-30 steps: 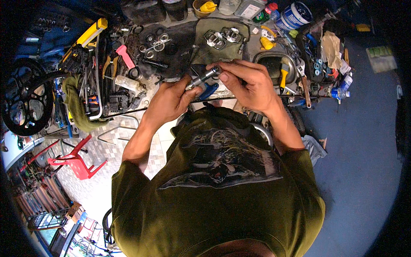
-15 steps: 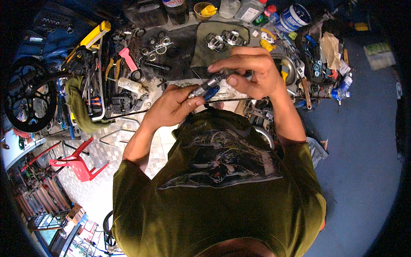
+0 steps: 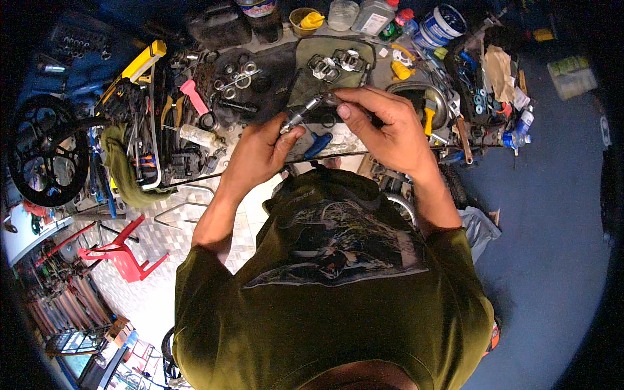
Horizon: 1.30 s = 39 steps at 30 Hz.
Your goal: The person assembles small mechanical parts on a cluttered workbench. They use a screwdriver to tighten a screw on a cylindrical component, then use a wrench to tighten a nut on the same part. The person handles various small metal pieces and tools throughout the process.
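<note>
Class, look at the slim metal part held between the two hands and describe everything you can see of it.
The metal part is a short, slim rod, silvery grey and shiny like steel, with a stepped or ridged surface; finer detail is too small to tell. It lies tilted, its upper end toward the right. The left hand grips its lower end with thumb and fingers; the right hand pinches its upper end. It is held in the air above the cluttered workbench, touching nothing but the hands.
</note>
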{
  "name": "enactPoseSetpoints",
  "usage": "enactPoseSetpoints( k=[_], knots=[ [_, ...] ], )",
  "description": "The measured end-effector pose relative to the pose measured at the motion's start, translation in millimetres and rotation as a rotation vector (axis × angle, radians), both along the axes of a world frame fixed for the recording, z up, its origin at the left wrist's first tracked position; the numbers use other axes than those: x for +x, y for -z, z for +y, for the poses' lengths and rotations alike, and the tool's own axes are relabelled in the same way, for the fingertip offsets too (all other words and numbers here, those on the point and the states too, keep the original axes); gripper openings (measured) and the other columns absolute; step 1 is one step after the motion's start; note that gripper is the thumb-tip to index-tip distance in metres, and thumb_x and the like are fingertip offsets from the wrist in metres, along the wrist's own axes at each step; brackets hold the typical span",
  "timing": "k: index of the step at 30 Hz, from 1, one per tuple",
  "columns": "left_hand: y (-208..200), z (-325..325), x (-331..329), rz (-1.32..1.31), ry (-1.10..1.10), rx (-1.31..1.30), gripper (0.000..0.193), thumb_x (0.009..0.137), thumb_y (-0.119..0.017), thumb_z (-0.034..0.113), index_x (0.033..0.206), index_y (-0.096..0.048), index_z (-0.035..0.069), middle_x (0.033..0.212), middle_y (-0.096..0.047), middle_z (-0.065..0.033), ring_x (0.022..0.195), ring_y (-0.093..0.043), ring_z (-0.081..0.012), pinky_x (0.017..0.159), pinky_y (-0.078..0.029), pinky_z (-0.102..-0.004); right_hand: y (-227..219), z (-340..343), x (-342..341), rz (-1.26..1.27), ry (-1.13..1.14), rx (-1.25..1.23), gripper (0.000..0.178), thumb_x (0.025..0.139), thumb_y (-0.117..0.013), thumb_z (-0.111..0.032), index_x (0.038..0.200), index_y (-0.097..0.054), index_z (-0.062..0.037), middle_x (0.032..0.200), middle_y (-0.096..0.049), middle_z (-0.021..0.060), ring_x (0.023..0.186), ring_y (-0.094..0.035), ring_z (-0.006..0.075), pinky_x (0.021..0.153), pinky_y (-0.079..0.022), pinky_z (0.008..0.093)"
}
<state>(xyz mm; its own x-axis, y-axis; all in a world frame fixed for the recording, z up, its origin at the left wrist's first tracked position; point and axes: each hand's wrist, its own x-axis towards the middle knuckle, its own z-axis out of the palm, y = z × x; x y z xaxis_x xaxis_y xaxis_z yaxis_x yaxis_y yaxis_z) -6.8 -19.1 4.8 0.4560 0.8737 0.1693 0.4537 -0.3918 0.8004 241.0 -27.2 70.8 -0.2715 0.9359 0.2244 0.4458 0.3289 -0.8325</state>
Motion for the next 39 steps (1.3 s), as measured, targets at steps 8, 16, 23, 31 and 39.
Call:
enactPoseSetpoints(
  k=[8, 16, 23, 31, 39],
  knots=[
    [-4, -3, 4, 0.136, -0.058, -0.016, 0.038, 0.101, -0.064, 0.025, 0.118, -0.061, -0.009, 0.075, -0.065, -0.0267, 0.064, -0.066, -0.0414, 0.060, -0.050, -0.0442, 2, -8, -9, -0.011, 0.085, 0.046, 0.022, 0.096, -0.069, -0.015, 0.113, -0.071, -0.0006, 0.097, -0.072, 0.0190, 0.083, -0.072, 0.0339, 0.071, -0.055, 0.0397],
    [6, -1, 9, 0.043, -0.111, 0.133, 0.031, 0.098, -0.069, 0.027, 0.095, -0.058, -0.002, 0.067, -0.060, -0.0243, 0.062, -0.065, -0.0443, 0.051, -0.046, -0.0464, 4, -11, -14, 0.007, 0.131, 0.072, 0.024, 0.095, -0.071, -0.017, 0.113, -0.071, -0.0021, 0.089, -0.071, 0.0158, 0.073, -0.069, 0.0283, 0.064, -0.052, 0.0371],
    [4, -1, 9, 0.151, -0.072, 0.165, 0.031, 0.097, -0.069, 0.027, 0.091, -0.056, 0.000, 0.069, -0.062, -0.0234, 0.064, -0.065, -0.0449, 0.052, -0.048, -0.0497, 5, -2, -12, 0.031, 0.182, -0.130, 0.031, 0.082, -0.086, -0.024, 0.099, -0.072, -0.0027, 0.070, -0.061, 0.0074, 0.062, -0.058, 0.0119, 0.057, -0.047, 0.0314],
    [2, -1, 8, 0.187, -0.041, 0.171, 0.029, 0.096, -0.069, 0.027, 0.093, -0.056, 0.001, 0.072, -0.065, -0.0226, 0.065, -0.067, -0.0439, 0.053, -0.050, -0.0493, 4, 6, -20, -0.020, 0.099, 0.069, 0.026, 0.081, -0.084, -0.018, 0.095, -0.071, -0.0005, 0.083, -0.065, 0.0104, 0.073, -0.067, 0.0275, 0.065, -0.052, 0.0370],
    [5, -1, 5, 0.191, -0.033, 0.161, 0.029, 0.097, -0.069, 0.027, 0.094, -0.056, 0.000, 0.072, -0.066, -0.0227, 0.065, -0.067, -0.0439, 0.053, -0.050, -0.0487, 1, 12, -12, -0.094, 0.009, 0.030, 0.022, 0.085, -0.079, -0.020, 0.099, -0.073, -0.0049, 0.090, -0.064, 0.0118, 0.083, -0.067, 0.0310, 0.070, -0.053, 0.0406]
  ],
)
